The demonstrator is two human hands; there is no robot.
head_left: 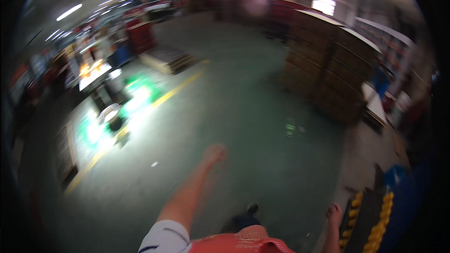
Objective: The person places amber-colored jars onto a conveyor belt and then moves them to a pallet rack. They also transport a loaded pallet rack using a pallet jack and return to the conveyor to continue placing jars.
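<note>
My left hand (215, 153) is stretched out ahead over the green floor (243, 107), with the bare forearm coming from a white sleeve. Motion smears its fingers, and no object shows in it. Lower down on the right, my right hand (334, 213) hangs with its fingers curled in and nothing visible in them. Nearest to this hand is a dark rack or conveyor with rows of yellow rollers (375, 227). Neither hand touches anything that I can make out.
Tall brown stacks (323, 61) with pale tops stand at the right. A low pallet (166, 59) lies far left beside a yellow floor line (178, 89). Bright light falls near a round bin (111, 115). A blue box (394, 174) is beyond the rollers.
</note>
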